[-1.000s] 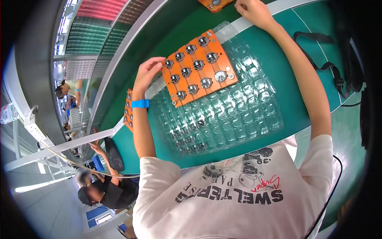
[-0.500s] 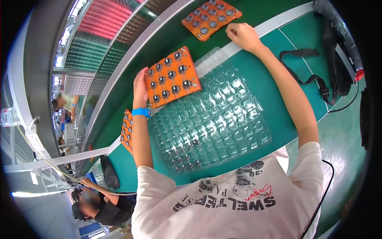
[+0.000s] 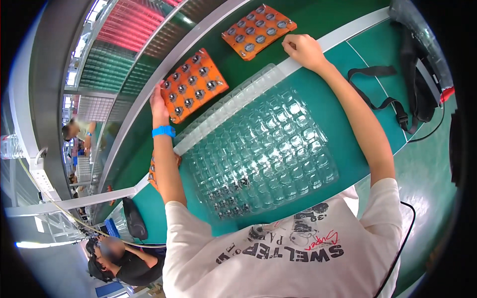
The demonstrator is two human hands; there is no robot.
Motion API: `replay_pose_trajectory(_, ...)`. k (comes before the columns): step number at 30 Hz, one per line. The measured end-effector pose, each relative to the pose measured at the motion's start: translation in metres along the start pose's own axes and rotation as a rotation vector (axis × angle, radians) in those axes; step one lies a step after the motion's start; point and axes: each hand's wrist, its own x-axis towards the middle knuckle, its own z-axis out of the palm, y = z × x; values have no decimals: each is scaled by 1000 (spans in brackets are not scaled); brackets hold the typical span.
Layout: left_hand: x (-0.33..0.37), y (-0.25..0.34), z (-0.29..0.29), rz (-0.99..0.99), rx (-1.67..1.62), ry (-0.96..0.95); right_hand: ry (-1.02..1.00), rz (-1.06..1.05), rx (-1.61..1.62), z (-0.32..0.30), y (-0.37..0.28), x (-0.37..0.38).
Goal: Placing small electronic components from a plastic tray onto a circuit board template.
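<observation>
Orange board (image 3: 195, 85), set with rows of round, silvery-black parts, is over the dark green strip (image 3: 226, 59) just past the table's far edge, with the left hand (image 3: 158, 102) clasping its left side; whether it rests flat there or is slightly raised, I cannot tell. Nearest the body, a clear tray (image 3: 278, 149) of moulded pockets covers much of the table (image 3: 328, 108), with a cluster of dark parts (image 3: 231, 201) toward its near left corner. Beyond that, a half-hidden board (image 3: 153, 173), also orange, shows behind the left forearm.

Held at one side only, a plate this broad would probably dip at its free right side, so I would keep it level, with the thumb on the rim and off the round parts (a second hand under the right corner would steady it). Farther off, the right hand (image 3: 304, 50) has its fingers curled loosely in, just beside the near edge of a far board (image 3: 259, 32); whether they touch it, or enclose anything, I cannot tell.

As for edges, the tray's far side overlaps the table's white far edge, where a low corner could catch. Dark green shows between the held plate and the far board, which gives some room rightward. On the other side, the outer rail (image 3: 204, 28) looks close to the left knuckles, making that the tighter direction.
</observation>
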Motion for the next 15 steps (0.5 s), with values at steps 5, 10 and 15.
replay_pose_trajectory(5,33,-14,6,-1,-12,16,28,-1,-4,4,4,-5)
replay_pose_trajectory(10,45,-33,12,25,11,2,47,19,33,3,-4,-9)
replay_pose_trajectory(15,45,-37,20,2,43,-36,50,21,22,-2,-7,-5)
